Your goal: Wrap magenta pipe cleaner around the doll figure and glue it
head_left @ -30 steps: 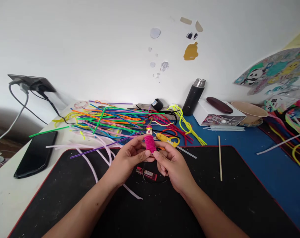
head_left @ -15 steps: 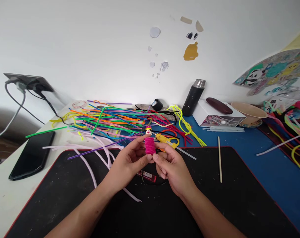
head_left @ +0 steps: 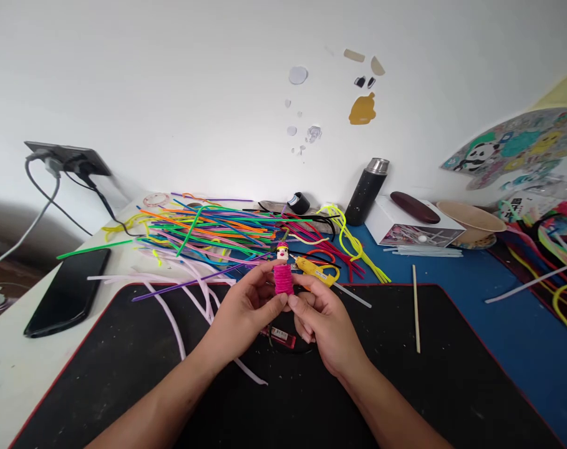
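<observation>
A small doll with a pale head and a body wound in magenta pipe cleaner stands upright between my two hands. My left hand pinches its left side with thumb and fingers. My right hand pinches its lower right side. Both hands hover above the black mat. A red lighter lies on the mat just under my hands. Yellow-handled scissors lie right behind the doll.
A heap of coloured pipe cleaners covers the table behind the mat, with pale pink ones trailing onto it. A black phone lies at left. A dark flask, a white box, a bowl and a wooden stick are at right.
The doll was turned a little between my fingers and sits slightly lower in the hands. The view tilted down a bit. Nothing else on the table moved.
</observation>
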The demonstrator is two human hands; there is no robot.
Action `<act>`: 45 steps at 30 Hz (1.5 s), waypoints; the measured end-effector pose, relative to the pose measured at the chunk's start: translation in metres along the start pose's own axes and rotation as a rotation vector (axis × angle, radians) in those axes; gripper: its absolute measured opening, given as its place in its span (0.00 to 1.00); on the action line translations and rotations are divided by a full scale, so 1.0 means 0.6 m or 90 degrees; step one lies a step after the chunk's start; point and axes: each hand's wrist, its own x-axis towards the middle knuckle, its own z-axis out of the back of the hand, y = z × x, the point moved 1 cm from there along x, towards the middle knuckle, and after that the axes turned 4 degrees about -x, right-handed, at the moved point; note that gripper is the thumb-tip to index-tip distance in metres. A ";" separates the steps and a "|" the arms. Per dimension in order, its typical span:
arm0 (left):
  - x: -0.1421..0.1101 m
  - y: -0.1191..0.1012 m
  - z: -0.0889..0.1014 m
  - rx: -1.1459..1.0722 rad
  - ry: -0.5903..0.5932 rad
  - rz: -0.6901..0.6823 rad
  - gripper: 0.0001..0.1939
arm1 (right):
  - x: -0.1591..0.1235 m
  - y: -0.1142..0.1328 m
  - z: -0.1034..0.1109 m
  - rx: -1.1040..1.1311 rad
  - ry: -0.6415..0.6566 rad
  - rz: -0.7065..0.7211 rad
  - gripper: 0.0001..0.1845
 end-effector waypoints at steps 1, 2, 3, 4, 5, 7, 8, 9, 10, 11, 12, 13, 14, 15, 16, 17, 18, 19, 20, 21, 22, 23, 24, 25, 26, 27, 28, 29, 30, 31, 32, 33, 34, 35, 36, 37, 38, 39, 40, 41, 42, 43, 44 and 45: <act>0.000 0.000 0.000 -0.003 0.002 0.000 0.25 | 0.000 0.000 0.000 0.002 -0.001 0.001 0.24; 0.000 -0.001 0.000 -0.008 0.005 0.001 0.26 | 0.000 0.001 0.001 0.003 -0.001 0.002 0.24; 0.000 -0.003 0.000 -0.014 0.009 0.004 0.27 | 0.000 0.001 0.001 0.003 -0.001 0.004 0.24; 0.000 -0.005 -0.001 -0.021 0.015 0.008 0.28 | 0.000 0.002 0.002 0.003 -0.001 0.007 0.23; -0.001 -0.008 -0.001 -0.028 0.023 0.013 0.29 | 0.001 0.003 0.004 0.002 -0.002 0.010 0.23; -0.002 -0.013 -0.001 -0.040 0.042 0.025 0.30 | 0.001 0.003 0.006 0.000 -0.007 0.013 0.23; -0.002 -0.015 -0.001 -0.042 0.047 0.030 0.29 | 0.002 0.004 0.006 0.000 -0.009 0.012 0.24; -0.002 -0.016 -0.001 -0.042 0.046 0.032 0.29 | 0.002 0.004 0.006 0.001 -0.008 0.012 0.24; -0.001 -0.016 0.000 -0.040 0.040 0.032 0.28 | 0.002 0.003 0.006 0.002 -0.006 0.010 0.24; -0.001 -0.016 0.000 -0.039 0.030 0.030 0.27 | 0.002 0.003 0.006 0.000 -0.002 0.009 0.25; 0.000 -0.015 0.000 -0.038 0.020 0.028 0.26 | 0.002 0.003 0.005 -0.003 0.002 0.008 0.25; 0.001 -0.013 0.000 -0.039 0.010 0.025 0.25 | 0.001 0.003 0.004 -0.006 0.005 0.007 0.25; 0.002 -0.012 0.000 -0.041 0.003 0.021 0.25 | 0.001 0.003 0.003 -0.011 0.008 0.005 0.25; 0.003 -0.010 0.000 -0.044 -0.004 0.017 0.24 | 0.001 0.003 0.003 -0.016 0.009 0.003 0.25; 0.003 -0.009 0.000 -0.045 -0.008 0.013 0.24 | 0.001 0.003 0.002 -0.021 0.009 0.000 0.25; 0.003 -0.007 0.000 -0.045 -0.011 0.010 0.23 | 0.001 0.003 0.002 -0.024 0.010 -0.001 0.26; 0.003 -0.007 -0.001 -0.045 -0.012 0.008 0.23 | 0.001 0.003 0.002 -0.026 0.009 -0.002 0.26; 0.003 -0.007 -0.001 -0.043 -0.013 0.008 0.23 | 0.001 0.003 0.002 -0.029 0.009 -0.003 0.26; 0.003 -0.007 -0.001 -0.040 -0.011 0.010 0.23 | 0.002 0.002 0.003 -0.032 0.008 -0.001 0.26; 0.002 -0.007 -0.001 -0.038 -0.013 0.012 0.24 | 0.002 0.001 0.003 -0.034 0.006 0.001 0.26; 0.002 -0.008 -0.001 -0.037 -0.014 0.014 0.24 | 0.002 0.001 0.003 -0.035 0.006 0.002 0.26; 0.001 -0.009 -0.001 -0.036 -0.017 0.014 0.24 | 0.002 0.000 0.002 -0.037 0.006 0.004 0.26; 0.001 -0.010 -0.001 -0.034 -0.021 0.013 0.23 | 0.002 -0.001 0.002 -0.040 0.006 0.004 0.26; 0.001 -0.010 -0.001 -0.032 -0.025 0.012 0.22 | 0.002 -0.001 0.002 -0.042 0.008 0.003 0.27; 0.001 -0.011 -0.001 -0.029 -0.029 0.012 0.21 | 0.002 -0.001 0.001 -0.045 0.009 0.001 0.27; 0.001 -0.011 -0.001 -0.025 -0.034 0.012 0.21 | 0.002 -0.001 0.001 -0.046 0.010 -0.002 0.27; 0.002 -0.010 0.000 -0.021 -0.038 0.013 0.21 | 0.003 0.000 0.001 -0.047 0.010 -0.004 0.27; 0.002 -0.009 0.000 -0.017 -0.042 0.014 0.21 | 0.003 0.000 0.001 -0.047 0.009 -0.007 0.28; 0.003 -0.007 0.001 -0.013 -0.045 0.013 0.22 | 0.004 0.000 0.000 -0.046 0.009 -0.008 0.29; 0.003 -0.005 0.002 -0.010 -0.046 0.013 0.22 | 0.004 -0.001 0.000 -0.046 0.009 -0.011 0.30; 0.004 -0.003 0.002 -0.009 -0.048 0.010 0.22 | 0.004 -0.002 0.000 -0.047 0.009 -0.012 0.30; 0.004 -0.001 0.003 -0.010 -0.049 0.009 0.22 | 0.005 -0.003 0.000 -0.049 0.010 -0.013 0.31; 0.004 0.001 0.004 -0.011 -0.051 0.007 0.22 | 0.005 -0.004 0.000 -0.052 0.008 -0.013 0.31; 0.005 0.002 0.004 -0.013 -0.053 0.006 0.22 | 0.005 -0.005 0.000 -0.056 0.007 -0.011 0.32; 0.005 0.003 0.005 -0.015 -0.053 0.005 0.22 | 0.004 -0.006 0.000 -0.061 0.005 -0.009 0.32; 0.006 0.004 0.005 -0.014 -0.052 0.004 0.22 | 0.004 -0.008 0.000 -0.064 0.002 -0.006 0.32; 0.007 0.004 0.006 -0.012 -0.051 0.000 0.23 | 0.005 -0.008 0.000 -0.065 -0.001 -0.001 0.32; 0.007 0.004 0.007 -0.006 -0.052 -0.006 0.23 | 0.005 -0.009 0.000 -0.063 -0.005 0.004 0.33; 0.008 0.003 0.007 0.000 -0.053 -0.014 0.24 | 0.006 -0.010 0.001 -0.060 -0.010 0.009 0.33; 0.008 0.003 0.008 0.007 -0.056 -0.022 0.24 | 0.007 -0.011 0.001 -0.055 -0.014 0.014 0.33; 0.008 0.002 0.008 0.013 -0.058 -0.030 0.25 | 0.009 -0.012 0.001 -0.050 -0.019 0.021 0.32; 0.008 0.002 0.007 0.016 -0.059 -0.037 0.26 | 0.010 -0.013 0.001 -0.047 -0.022 0.027 0.32; 0.008 0.001 0.006 0.018 -0.056 -0.041 0.27 | 0.012 -0.014 0.001 -0.045 -0.025 0.034 0.31; 0.007 0.001 0.005 0.019 -0.051 -0.042 0.28 | 0.014 -0.015 0.001 -0.045 -0.027 0.042 0.30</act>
